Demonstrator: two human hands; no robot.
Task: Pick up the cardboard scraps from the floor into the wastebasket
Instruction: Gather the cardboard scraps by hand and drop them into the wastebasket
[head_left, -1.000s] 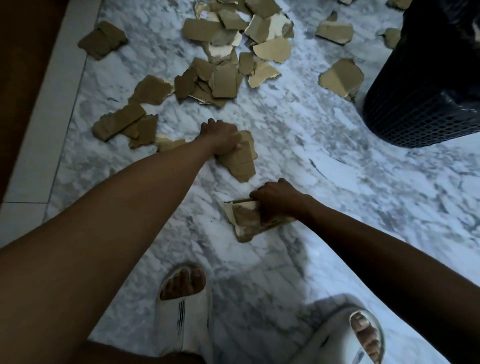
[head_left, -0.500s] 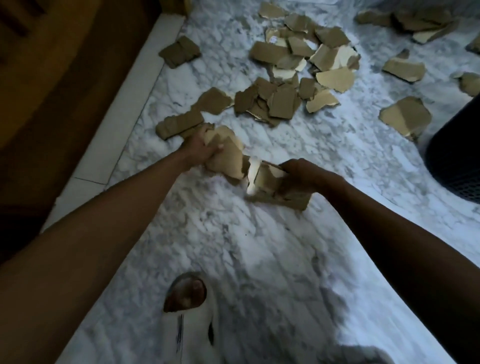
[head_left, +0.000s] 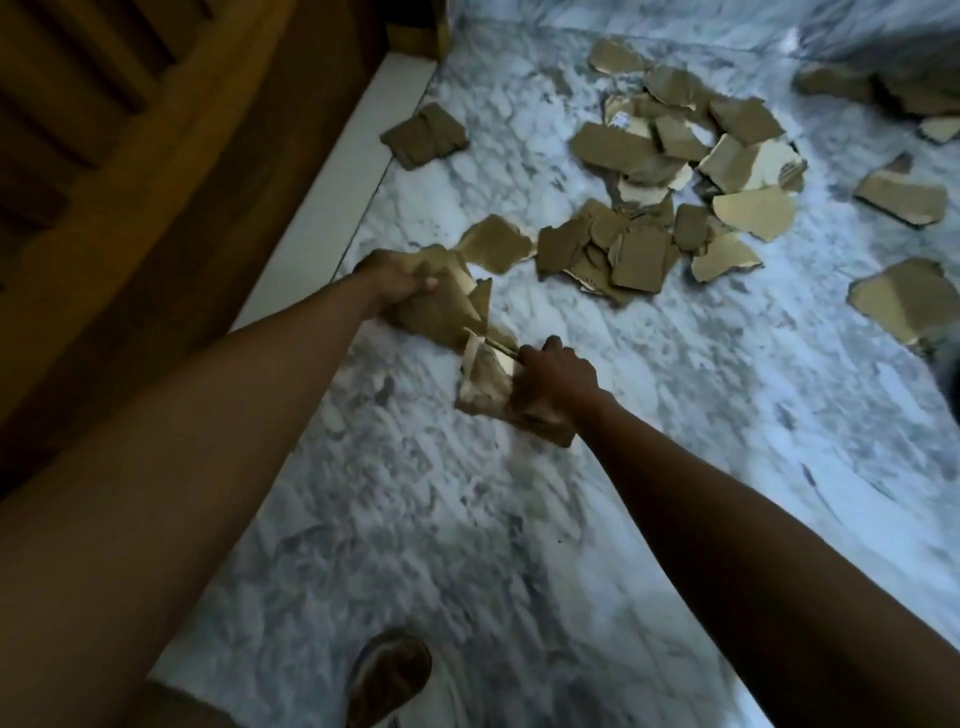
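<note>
Just left of frame centre, both hands are clutching cardboard scraps, left hand (head_left: 397, 280) and right hand (head_left: 553, 379) each gripping a bundle, while the wastebasket (head_left: 948, 364) is barely peeking in far right, nearer the right hand.

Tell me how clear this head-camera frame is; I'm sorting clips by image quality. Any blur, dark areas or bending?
Head view: dim overall, both forearms near-silhouettes; the marble floor is brightest at right. Motion blur softens the floor and the far scraps. The left hand and right hand, each gripping cardboard, stay fairly readable. Wide-angle bending curves the white baseboard.
</note>
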